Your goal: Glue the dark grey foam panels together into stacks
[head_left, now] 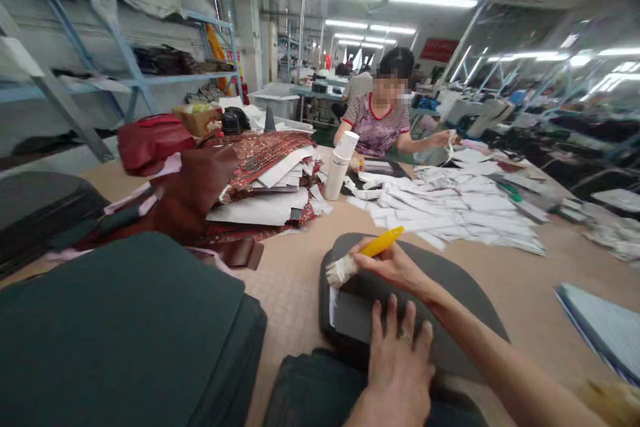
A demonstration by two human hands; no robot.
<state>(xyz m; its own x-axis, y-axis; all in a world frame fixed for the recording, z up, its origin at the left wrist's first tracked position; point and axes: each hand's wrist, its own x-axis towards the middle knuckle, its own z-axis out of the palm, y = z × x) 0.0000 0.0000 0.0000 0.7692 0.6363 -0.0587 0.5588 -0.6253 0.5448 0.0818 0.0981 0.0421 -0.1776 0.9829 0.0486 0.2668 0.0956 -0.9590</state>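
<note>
My right hand (395, 265) grips a yellow-handled brush (367, 253), its pale bristles touching the top left of a dark grey rounded panel (465, 293) lying on the tan table. My left hand (400, 353) lies flat, fingers spread, pressing the near edge of that panel. A smaller dark sheet (350, 313) rests on top of the panel under the brush.
A thick stack of dark green sheets (125, 327) sits near left. Red-brown leather and patterned pieces (240, 180) pile behind it. A white tube (340, 165) stands mid-table beside scattered white strips (450, 207). A person in a striped shirt (380, 123) works across the table. Shelving (125, 67) lines the left wall.
</note>
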